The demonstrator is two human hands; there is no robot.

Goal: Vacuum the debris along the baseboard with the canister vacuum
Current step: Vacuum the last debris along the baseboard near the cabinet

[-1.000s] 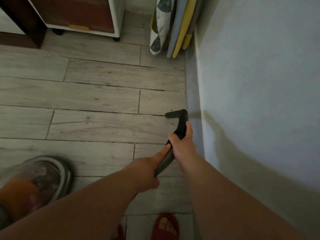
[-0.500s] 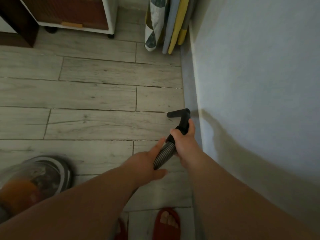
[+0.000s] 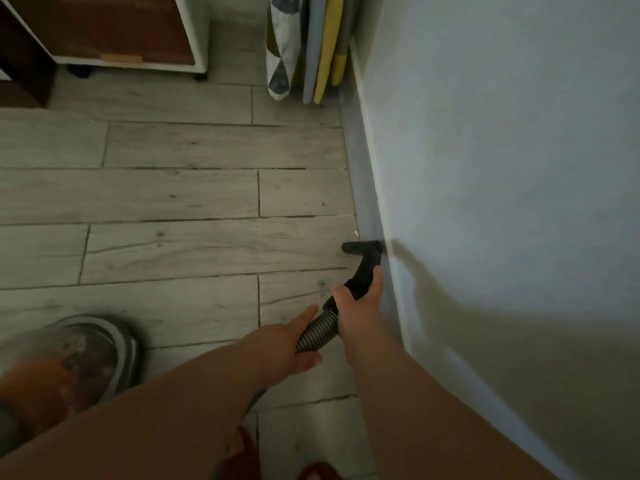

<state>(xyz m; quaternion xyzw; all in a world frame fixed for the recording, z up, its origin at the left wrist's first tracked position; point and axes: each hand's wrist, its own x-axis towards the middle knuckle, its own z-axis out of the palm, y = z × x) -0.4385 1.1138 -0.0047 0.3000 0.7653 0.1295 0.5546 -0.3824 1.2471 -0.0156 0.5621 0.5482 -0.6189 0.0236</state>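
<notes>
The black nozzle (image 3: 362, 247) rests on the floor (image 3: 173, 195) ahead of both grips, its right end against the baseboard (image 3: 360, 188) and a pale debris speck (image 3: 355, 232) just beyond it; the sweep along the baseboard is judged to be in hand. The right grip (image 3: 360, 303) is curled round the neck of the black nozzle. Just behind it, the left grip (image 3: 287, 344) holds the ribbed hose (image 3: 317, 332), with the canister vacuum (image 3: 69, 355) well apart to its left. The next move calls for advancing the black nozzle over the speck, holding its end against the baseboard.
</notes>
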